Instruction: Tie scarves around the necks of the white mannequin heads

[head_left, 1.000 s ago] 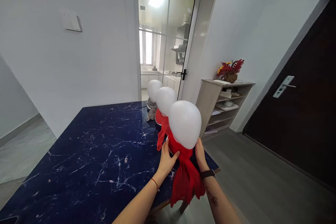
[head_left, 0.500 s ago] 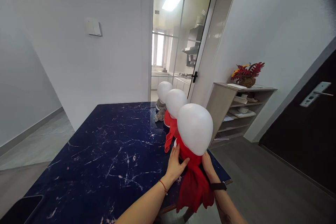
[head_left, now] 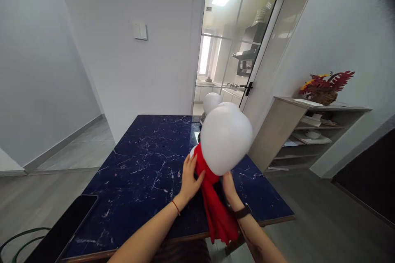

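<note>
While both hands work at the neck of the nearest white head form [head_left: 224,139], the red scarf [head_left: 216,201] sits wrapped just under it, its tail hanging down past the near edge of the dark blue tabletop [head_left: 145,164]. The left hand [head_left: 189,181] lies flat with spread fingers against the wrap on the left side; the right hand [head_left: 228,187] presses in from the right, low against the cloth. Whether its fingers pinch the fabric or only rest on it cannot be told, since the form and the scarf cover them.

Doing this well probably means keeping one hand steady against the neck so the form does not tip, and smoothing the cloth with the other so the wrap lies snug and even.

Behind the near form, two more white forms [head_left: 211,102] stand in a row, mostly hidden; what they wear is not visible. A dark phone [head_left: 63,230] lies at the near left corner, cut off by the frame. The base of the near form is out of sight.
</note>
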Motion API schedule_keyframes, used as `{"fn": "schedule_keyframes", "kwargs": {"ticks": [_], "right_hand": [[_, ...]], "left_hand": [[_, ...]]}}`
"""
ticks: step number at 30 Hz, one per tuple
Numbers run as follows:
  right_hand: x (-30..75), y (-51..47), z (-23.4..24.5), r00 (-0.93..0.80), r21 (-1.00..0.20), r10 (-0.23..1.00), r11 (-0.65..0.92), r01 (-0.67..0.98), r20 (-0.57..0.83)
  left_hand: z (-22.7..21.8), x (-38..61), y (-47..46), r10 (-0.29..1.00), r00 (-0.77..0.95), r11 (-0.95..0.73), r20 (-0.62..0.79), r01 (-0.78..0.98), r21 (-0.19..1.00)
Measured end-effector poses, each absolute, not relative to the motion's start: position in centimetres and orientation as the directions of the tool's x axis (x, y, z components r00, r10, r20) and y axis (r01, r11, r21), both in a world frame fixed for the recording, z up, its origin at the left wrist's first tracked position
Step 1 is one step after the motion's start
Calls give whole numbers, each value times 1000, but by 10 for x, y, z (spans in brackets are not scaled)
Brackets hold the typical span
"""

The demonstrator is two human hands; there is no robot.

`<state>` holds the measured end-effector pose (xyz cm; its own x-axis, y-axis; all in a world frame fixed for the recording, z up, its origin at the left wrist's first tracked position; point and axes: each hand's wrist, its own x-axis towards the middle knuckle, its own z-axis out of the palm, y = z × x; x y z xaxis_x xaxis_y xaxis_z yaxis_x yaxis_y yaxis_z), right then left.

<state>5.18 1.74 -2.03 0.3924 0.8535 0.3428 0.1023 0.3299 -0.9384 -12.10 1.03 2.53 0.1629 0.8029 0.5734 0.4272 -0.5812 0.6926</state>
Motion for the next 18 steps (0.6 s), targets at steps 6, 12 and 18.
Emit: {"fn": "schedule_keyframes", "kwargs": {"ticks": [6,12,18], "right_hand": [[-39,88,-3,163,-912,897,407,53,410],[-83,141,-18,203,-919,896,390,63,394],[-84,154,-27,141,-923,917,353,151,374]], "left_hand": [[4,-201,65,843,-10,-472,538,464,749],[-23,-229,115,869,-117,-411,481,371,833],[-28,-237,135,896,-137,-375,423,278,885]]}}
